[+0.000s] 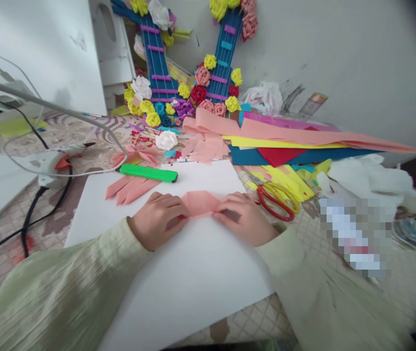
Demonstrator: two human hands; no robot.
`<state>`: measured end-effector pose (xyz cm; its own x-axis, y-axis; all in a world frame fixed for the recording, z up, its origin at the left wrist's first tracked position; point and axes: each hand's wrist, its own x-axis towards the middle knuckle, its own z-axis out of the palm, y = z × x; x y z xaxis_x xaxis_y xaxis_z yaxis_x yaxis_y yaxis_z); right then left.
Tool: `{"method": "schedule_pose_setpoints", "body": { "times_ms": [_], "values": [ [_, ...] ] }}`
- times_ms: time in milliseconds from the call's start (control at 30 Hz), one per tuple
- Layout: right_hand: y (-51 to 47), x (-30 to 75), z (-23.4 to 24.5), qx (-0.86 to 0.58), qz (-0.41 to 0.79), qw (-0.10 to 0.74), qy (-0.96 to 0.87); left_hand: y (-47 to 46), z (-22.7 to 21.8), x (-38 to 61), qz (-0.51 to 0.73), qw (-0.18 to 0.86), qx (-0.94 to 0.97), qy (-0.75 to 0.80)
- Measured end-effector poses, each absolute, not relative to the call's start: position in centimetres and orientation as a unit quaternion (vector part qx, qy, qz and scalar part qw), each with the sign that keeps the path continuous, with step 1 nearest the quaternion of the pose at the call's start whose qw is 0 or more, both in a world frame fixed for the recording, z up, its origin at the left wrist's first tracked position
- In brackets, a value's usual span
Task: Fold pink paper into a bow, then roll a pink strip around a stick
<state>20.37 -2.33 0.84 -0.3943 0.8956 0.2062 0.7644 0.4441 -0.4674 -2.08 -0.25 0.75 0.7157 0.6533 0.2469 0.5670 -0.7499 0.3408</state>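
- our light green sleeves (72, 278) are nearest
- fingers of our left hand (160, 219) and right hand (246, 218) pinch two ends of pink paper (201, 203)
- we have it over white sheet (193, 273), left of scissors (267, 187)

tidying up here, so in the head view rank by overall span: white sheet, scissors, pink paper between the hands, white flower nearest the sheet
1. White sheet
2. Scissors
3. Held pink paper
4. White flower, farther from the camera, so true size unsure
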Motion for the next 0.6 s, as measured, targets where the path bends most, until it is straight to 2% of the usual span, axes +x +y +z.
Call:
{"method": "schedule_pose_setpoints", "body": {
  "times_ms": [233, 600],
  "values": [
    [-2.30, 20.23, 0.42, -0.533, 0.146, 0.255, -0.794, -0.13, 0.73, -1.91, 0.194, 0.146, 0.908, 0.342],
    [-2.69, 20.02, 0.74, -0.565, 0.163, 0.250, -0.769, 0.10, 0.12, -1.85, 0.209, 0.178, 0.883, 0.382]
  ]
}}
